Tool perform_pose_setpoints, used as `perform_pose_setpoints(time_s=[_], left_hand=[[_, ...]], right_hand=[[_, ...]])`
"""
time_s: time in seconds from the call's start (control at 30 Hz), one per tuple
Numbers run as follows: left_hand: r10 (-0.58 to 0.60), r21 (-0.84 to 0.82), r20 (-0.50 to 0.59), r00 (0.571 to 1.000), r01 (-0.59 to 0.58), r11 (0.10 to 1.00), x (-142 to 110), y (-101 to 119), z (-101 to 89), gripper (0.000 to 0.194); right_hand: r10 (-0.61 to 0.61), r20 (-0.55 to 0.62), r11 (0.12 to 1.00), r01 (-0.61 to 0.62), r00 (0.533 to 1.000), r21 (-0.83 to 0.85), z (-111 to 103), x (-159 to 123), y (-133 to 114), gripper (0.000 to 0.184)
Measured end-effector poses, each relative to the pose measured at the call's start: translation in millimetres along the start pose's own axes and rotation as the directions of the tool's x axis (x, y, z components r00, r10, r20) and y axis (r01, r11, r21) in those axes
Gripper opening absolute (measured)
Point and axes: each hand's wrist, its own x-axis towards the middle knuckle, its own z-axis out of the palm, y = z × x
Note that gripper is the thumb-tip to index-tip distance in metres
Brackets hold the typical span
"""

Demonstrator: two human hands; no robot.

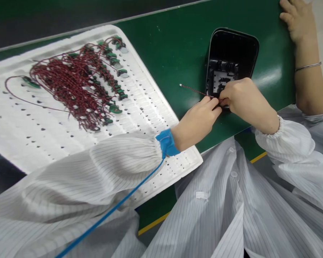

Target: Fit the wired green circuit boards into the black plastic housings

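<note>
My left hand (pixel 200 120) is closed at the near edge of a black plastic housing (pixel 211 59), pinching a twisted red-and-black wire (pixel 195 90). The wire runs out to the left and ends in a small white connector (pixel 180 85). My right hand (pixel 242 98) is also closed, its fingertips meeting the left ones over the housing's near end. Whatever its fingertips pinch is hidden behind them. Moulded ribs and slots show inside the open housing. A blue wrist strap (pixel 167 142) with a blue cord is around my left wrist.
On the left, a white foam tray (pixel 148 118) holds a heap of red-and-black wires (pixel 67 79) with small green boards (pixel 115 109). The green worktop (pixel 161 46) runs under the housing. Another person's hand (pixel 298 18) rests at the upper right, with a bracelet on the wrist.
</note>
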Motion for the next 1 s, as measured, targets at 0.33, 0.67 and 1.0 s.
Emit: perform_pose_setpoints(time_s=[0.33,0.67,1.0], left_hand=[[-0.03,-0.033,0.076,0.997,0.032,0.999,1.3,3.2,-9.6,0.03],[-0.049,-0.061,-0.028,0.998,0.047,0.997,-0.2,0.0,4.5,0.048],[-0.007,0.011,0.051,0.999,0.006,1.0,3.4,-4.5,-0.5,0.041]], right_hand=[[0.144,-0.083,0.965,-0.158,0.986,-0.208,10.2,-3.5,-11.1,0.016],[0.417,0.073,0.89,-0.391,0.906,-0.236,-4.4,-2.5,-31.7,0.033],[0.365,-0.034,0.923,-0.367,0.93,-0.113,0.9,9.2,-15.4,0.022]])
